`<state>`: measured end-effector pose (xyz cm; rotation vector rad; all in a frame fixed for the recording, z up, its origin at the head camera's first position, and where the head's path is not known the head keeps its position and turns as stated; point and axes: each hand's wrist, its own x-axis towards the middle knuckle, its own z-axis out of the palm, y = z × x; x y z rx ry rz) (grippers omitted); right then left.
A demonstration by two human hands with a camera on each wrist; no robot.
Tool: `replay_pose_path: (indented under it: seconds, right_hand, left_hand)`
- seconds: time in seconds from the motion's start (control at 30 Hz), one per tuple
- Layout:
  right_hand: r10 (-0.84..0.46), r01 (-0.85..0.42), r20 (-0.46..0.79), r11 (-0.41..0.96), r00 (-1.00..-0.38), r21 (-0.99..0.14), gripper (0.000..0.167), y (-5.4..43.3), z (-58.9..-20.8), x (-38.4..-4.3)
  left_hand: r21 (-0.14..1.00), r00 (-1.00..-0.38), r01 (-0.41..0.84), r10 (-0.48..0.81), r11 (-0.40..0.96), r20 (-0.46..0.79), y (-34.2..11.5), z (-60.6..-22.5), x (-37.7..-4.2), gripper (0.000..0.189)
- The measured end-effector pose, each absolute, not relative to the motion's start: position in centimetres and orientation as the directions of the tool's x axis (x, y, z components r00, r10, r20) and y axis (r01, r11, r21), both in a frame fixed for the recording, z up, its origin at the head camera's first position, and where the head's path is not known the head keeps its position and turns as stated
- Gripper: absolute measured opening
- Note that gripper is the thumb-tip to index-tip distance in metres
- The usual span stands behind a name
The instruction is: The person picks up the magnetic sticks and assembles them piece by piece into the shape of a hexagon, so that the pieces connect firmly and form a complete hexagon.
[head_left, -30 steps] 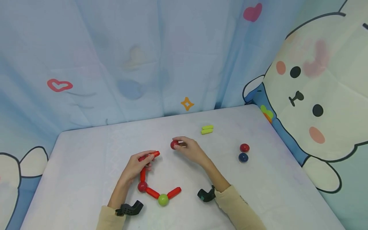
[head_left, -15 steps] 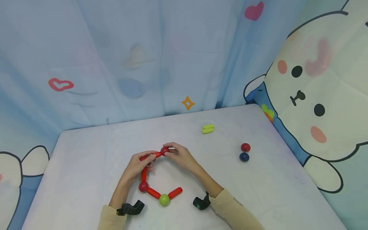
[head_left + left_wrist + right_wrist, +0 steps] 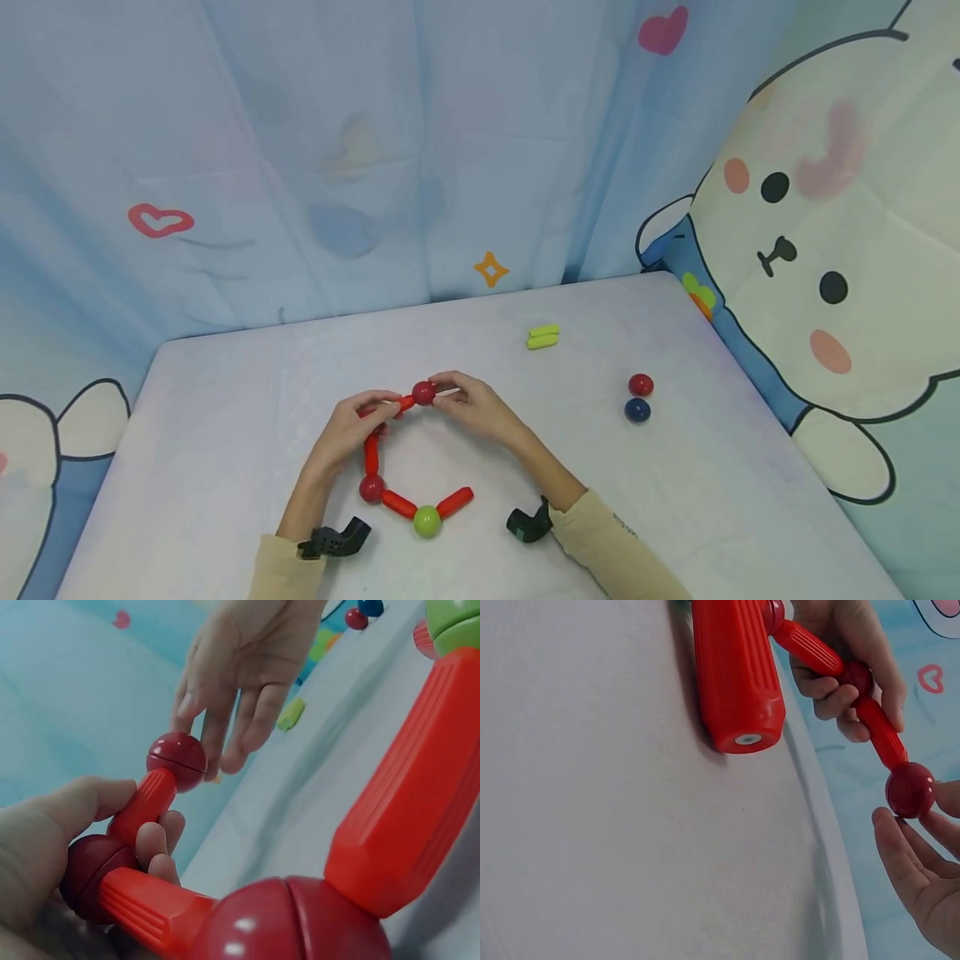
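You are extending both forearms, in beige sleeves with a black wrist mount on each, inward over the table, your left hand (image 3: pixel 351 425) curling its fingers and thumb in a pinch, your right hand (image 3: pixel 471 406) meeting it with fingertips (image 3: pixel 196 731) pointing leftward.

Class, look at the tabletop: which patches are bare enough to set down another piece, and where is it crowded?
Bare patches: the far left of the table, between the curtain and the left hand; the stretch between the right hand and the two loose balls; the near right corner. Crowded: around the red rod chain and both hands; the green rods take a small far spot.
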<state>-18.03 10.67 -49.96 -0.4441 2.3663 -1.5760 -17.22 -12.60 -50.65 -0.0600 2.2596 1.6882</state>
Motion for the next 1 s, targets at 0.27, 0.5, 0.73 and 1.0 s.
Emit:
replay_pose_path:
  seconds: [0.27,0.5,0.73,1.0]
  right_hand:
    - [-0.424,-0.068,-0.098,0.358,-0.901,-0.931,0.036,10.9,-49.7,-18.1]
    - [-0.442,-0.056,-0.113,0.352,-0.89,-0.934,0.035,11.3,-49.1,-18.2]
    - [-0.434,-0.058,-0.111,0.359,-0.894,-0.932,0.033,11.5,-49.4,-18.4]
    - [-0.453,-0.058,-0.109,0.34,-0.885,-0.939,0.032,11.7,-49.3,-18.5]
  left_hand:
    - [0.931,-0.955,-0.188,0.164,0.313,-0.248,-14.0,-50.4,-17.5,0.038]
    - [0.936,-0.939,-0.203,0.213,0.287,-0.269,-14.9,-50.0,-17.6,0.043]
    - [0.931,-0.919,-0.21,0.264,0.299,-0.292,-15.1,-50.0,-17.6,0.047]
    - [0.934,-0.916,-0.194,0.286,0.301,-0.282,-15.4,-50.2,-17.7,0.044]
